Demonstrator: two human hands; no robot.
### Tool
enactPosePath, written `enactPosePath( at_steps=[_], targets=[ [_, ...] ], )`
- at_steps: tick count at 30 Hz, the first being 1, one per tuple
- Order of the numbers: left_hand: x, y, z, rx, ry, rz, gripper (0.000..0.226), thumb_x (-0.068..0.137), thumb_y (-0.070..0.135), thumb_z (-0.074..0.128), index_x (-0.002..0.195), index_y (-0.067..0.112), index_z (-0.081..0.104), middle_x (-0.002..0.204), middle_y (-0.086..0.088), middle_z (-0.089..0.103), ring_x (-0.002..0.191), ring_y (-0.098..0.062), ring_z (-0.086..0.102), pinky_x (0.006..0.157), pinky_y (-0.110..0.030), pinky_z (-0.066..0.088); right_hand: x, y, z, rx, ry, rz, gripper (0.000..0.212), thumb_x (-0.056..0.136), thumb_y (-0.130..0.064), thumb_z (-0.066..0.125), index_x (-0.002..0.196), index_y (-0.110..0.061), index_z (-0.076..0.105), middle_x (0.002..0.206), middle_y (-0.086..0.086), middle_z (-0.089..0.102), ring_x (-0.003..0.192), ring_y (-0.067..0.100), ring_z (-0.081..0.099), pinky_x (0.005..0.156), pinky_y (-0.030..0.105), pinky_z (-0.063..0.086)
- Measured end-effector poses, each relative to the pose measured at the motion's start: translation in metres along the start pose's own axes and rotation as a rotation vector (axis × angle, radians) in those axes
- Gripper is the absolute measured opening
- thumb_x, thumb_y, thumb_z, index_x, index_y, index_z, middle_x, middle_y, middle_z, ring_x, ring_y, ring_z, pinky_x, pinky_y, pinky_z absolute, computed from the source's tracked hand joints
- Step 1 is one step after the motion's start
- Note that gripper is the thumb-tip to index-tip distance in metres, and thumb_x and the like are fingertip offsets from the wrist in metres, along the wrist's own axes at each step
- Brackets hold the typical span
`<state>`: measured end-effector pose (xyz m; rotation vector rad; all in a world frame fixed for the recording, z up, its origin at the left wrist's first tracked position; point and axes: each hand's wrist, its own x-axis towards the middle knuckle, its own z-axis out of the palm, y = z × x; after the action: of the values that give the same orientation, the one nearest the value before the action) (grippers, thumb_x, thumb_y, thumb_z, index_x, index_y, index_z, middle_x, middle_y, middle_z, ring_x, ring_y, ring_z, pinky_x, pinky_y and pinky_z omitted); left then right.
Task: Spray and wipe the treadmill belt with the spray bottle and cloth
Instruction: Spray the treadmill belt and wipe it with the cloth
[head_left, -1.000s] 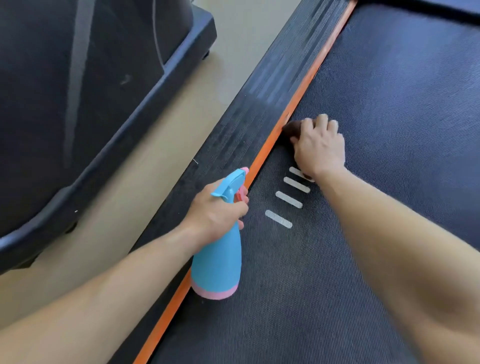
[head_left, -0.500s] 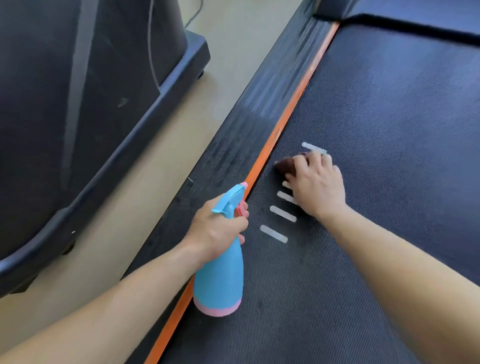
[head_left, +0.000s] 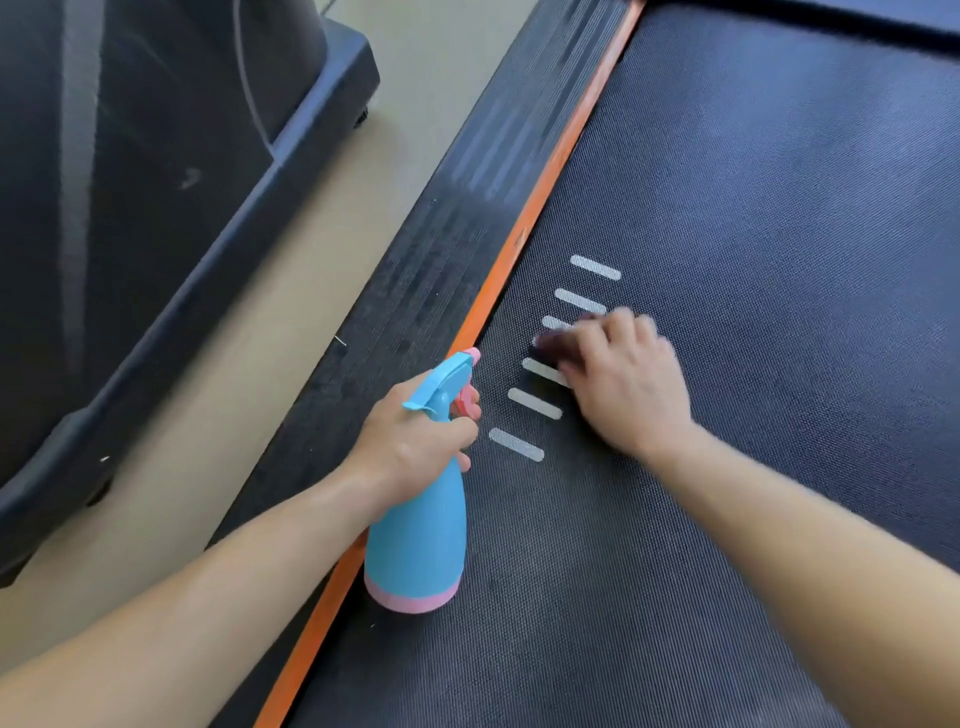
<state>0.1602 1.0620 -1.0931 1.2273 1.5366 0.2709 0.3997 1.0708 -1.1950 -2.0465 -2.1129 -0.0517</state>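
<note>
Your left hand (head_left: 415, 441) grips the bottle (head_left: 415, 540) round its neck, fingers wrapped tight just under the blue spray head, with the pink trigger showing in front of your knuckles. Whether a finger lies on that trigger can't be told. The bottle stands near upright, nozzle pointing away from you. Its pink base is down at the left edge of the belt (head_left: 753, 234), just beside the orange strip (head_left: 561, 161). Whether the base rests there or hangs just above is unclear. Your right hand (head_left: 628, 395) lies palm down on the belt, a little ahead of the bottle and to its right, apart from it. Its fingers are bent over the cloth (head_left: 553, 345) and hold it against the surface. The cloth is a dark wad, and only its left end shows past your fingertips. Both hand and cloth are blurred, so the exact lie of each finger is hard to read. A row of six white bars (head_left: 595, 267) runs along the belt near its left edge. The cloth sits over the middle of that row, and your hand hides the right ends of the middle bars. Two bars lie clear beyond it and two clear on your side. Left of the orange strip runs the ribbed black rail (head_left: 441, 249), then a band of beige floor (head_left: 260, 338), then the dark base of another machine (head_left: 156, 218).
</note>
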Motion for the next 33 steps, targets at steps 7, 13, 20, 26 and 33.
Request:
enactPosePath(
  at_steps=[7, 13, 20, 26, 33],
  targets=[
    [0.003, -0.002, 0.0, -0.003, -0.002, 0.01, 0.068, 0.092, 0.002, 0.059, 0.133, 0.056, 0.063, 0.113, 0.005, 0.076, 0.066, -0.018, 0.077, 0.064, -0.018, 0.053, 0.082, 0.04, 0.011, -0.062, -0.053, 0.336, 0.046, 0.101, -0.05, 0.048, 0.126, -0.011, 0.05, 0.131, 0.021, 0.045, 0.118, 0.042, 0.044, 0.091, 0.054, 0.043],
    [-0.014, 0.001, -0.012, 0.014, -0.013, 0.054, 0.06, 0.091, -0.004, 0.057, 0.13, 0.041, 0.067, 0.113, 0.001, 0.076, 0.066, -0.018, 0.074, 0.059, -0.01, 0.05, 0.008, -0.023, -0.002, -0.005, -0.052, 0.07, 0.039, 0.096, -0.047, 0.057, 0.113, -0.012, 0.058, 0.119, 0.018, 0.051, 0.1, 0.039, 0.049, 0.075, 0.049, 0.044],
    [-0.016, -0.001, -0.024, -0.036, 0.051, 0.035, 0.064, 0.072, 0.016, 0.061, 0.13, 0.042, 0.069, 0.111, 0.003, 0.077, 0.063, -0.021, 0.075, 0.064, -0.02, 0.055, -0.022, -0.043, 0.001, 0.069, -0.121, -0.29, 0.042, 0.092, -0.051, 0.057, 0.115, -0.016, 0.059, 0.114, 0.011, 0.053, 0.099, 0.036, 0.052, 0.075, 0.048, 0.05],
    [-0.023, -0.008, -0.02, -0.011, 0.077, 0.015, 0.043, 0.069, 0.022, 0.06, 0.107, 0.036, 0.073, 0.111, 0.006, 0.077, 0.064, -0.021, 0.077, 0.07, -0.027, 0.056, 0.054, -0.033, 0.01, 0.009, -0.1, 0.068, 0.042, 0.095, -0.044, 0.058, 0.12, -0.011, 0.057, 0.128, 0.02, 0.051, 0.113, 0.042, 0.049, 0.083, 0.052, 0.046],
    [-0.032, -0.003, 0.002, 0.073, 0.065, 0.079, 0.062, 0.09, -0.001, 0.059, 0.122, 0.052, 0.065, 0.115, 0.004, 0.075, 0.065, -0.024, 0.077, 0.065, -0.01, 0.051, -0.073, -0.032, -0.015, 0.079, -0.135, -0.445, 0.039, 0.09, -0.045, 0.052, 0.116, -0.017, 0.06, 0.114, 0.012, 0.054, 0.092, 0.035, 0.05, 0.07, 0.045, 0.046]
  ],
)
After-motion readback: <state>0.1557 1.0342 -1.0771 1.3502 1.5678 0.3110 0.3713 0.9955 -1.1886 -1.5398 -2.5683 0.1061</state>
